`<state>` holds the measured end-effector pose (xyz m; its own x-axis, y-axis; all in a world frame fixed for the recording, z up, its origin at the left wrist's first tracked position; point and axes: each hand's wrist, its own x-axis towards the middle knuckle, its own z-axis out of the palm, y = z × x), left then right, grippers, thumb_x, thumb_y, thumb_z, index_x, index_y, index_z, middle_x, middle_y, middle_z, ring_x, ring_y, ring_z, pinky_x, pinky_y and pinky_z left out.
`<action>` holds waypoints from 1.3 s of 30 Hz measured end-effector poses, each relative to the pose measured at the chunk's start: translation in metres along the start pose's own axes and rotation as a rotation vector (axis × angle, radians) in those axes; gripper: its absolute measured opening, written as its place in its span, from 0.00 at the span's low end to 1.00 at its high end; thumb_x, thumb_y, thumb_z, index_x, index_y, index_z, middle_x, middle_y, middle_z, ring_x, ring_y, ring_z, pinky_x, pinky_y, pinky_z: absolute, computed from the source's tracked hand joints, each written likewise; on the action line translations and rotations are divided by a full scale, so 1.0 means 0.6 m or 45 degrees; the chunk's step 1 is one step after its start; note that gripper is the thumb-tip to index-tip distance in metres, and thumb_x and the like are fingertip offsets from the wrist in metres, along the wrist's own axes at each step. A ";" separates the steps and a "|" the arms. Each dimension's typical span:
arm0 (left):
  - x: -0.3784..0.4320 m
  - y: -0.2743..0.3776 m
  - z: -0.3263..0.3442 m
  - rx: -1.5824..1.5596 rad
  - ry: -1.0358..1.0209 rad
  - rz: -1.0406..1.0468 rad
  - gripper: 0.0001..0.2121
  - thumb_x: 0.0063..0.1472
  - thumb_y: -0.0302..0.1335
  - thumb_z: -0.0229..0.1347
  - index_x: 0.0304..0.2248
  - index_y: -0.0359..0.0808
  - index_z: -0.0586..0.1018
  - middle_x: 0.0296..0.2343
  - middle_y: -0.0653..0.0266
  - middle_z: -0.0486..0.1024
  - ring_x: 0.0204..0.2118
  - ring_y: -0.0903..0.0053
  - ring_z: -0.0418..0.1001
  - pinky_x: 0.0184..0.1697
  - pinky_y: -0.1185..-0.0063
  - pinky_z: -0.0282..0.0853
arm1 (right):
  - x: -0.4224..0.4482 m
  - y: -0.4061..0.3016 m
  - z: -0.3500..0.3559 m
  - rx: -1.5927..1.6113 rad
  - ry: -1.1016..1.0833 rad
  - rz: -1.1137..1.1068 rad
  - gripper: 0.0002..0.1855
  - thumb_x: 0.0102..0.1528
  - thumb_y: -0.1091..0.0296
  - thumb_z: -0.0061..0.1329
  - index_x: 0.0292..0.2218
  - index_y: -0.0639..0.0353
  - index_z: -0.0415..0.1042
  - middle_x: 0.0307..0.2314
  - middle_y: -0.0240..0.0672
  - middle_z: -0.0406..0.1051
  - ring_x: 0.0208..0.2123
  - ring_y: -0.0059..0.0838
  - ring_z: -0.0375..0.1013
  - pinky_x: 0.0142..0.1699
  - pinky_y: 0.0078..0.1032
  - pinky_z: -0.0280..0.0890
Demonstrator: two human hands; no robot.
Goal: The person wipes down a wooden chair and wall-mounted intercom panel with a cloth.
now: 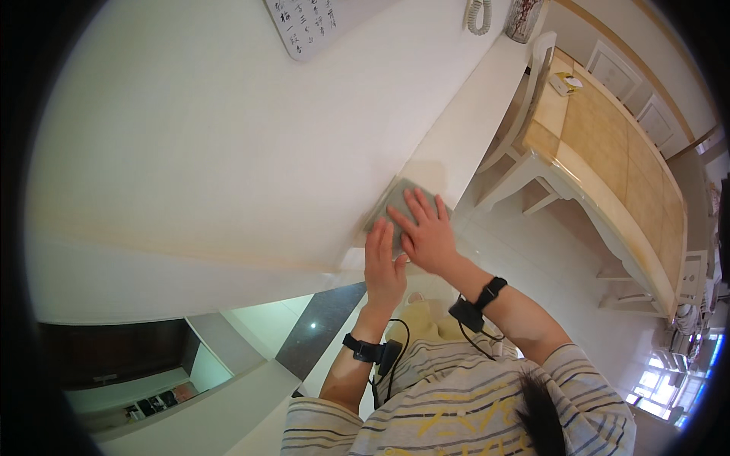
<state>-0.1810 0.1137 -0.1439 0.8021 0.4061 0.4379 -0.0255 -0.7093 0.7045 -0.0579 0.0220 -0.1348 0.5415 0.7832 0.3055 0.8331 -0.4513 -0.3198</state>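
A folded grey-green cloth (404, 187) lies flat on the near end of a narrow white ledge (450, 134), against a white wall (228, 154). My right hand (429, 232) rests palm down on the cloth with its fingers spread. Close beside it, my left hand (386, 265) touches the cloth's near left part with straight fingers, its thumb apart from them. Neither hand is closed around anything. Both wrists wear black straps with small cabled boxes. My hands cover part of the cloth.
To the right stands a dining table (604, 131) with a small box (564, 84) on it and a white chair (536, 102) beside it. A glass vase (523, 20) and a coiled cord (479, 17) are at the ledge's far end. A doorway floor strip (325, 319) lies lower left.
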 end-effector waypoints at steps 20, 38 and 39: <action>0.119 0.048 0.107 0.151 -0.001 -0.003 0.24 0.62 0.28 0.50 0.57 0.31 0.63 0.58 0.48 0.59 0.63 0.51 0.53 0.65 0.57 0.46 | 0.081 0.210 -0.034 -0.132 0.158 0.143 0.31 0.52 0.59 0.50 0.58 0.46 0.65 0.61 0.45 0.55 0.65 0.43 0.50 0.66 0.54 0.39; 0.125 0.069 0.148 0.592 0.090 -0.211 0.25 0.60 0.34 0.53 0.54 0.31 0.68 0.55 0.50 0.64 0.58 0.53 0.60 0.61 0.61 0.53 | 0.091 0.312 -0.061 0.122 0.049 -0.205 0.30 0.53 0.56 0.48 0.58 0.47 0.65 0.61 0.46 0.55 0.65 0.43 0.49 0.67 0.52 0.38; 0.124 0.070 0.149 0.603 0.106 -0.199 0.25 0.60 0.34 0.53 0.54 0.31 0.68 0.55 0.50 0.64 0.58 0.53 0.60 0.61 0.61 0.54 | 0.085 0.317 -0.066 0.181 0.036 -0.270 0.30 0.53 0.56 0.48 0.57 0.47 0.65 0.61 0.47 0.55 0.65 0.43 0.49 0.67 0.52 0.38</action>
<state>-0.0690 0.0626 -0.1313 0.7241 0.5590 0.4040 0.3799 -0.8121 0.4429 0.1327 -0.0411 -0.1445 0.3607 0.8410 0.4033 0.9053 -0.2117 -0.3683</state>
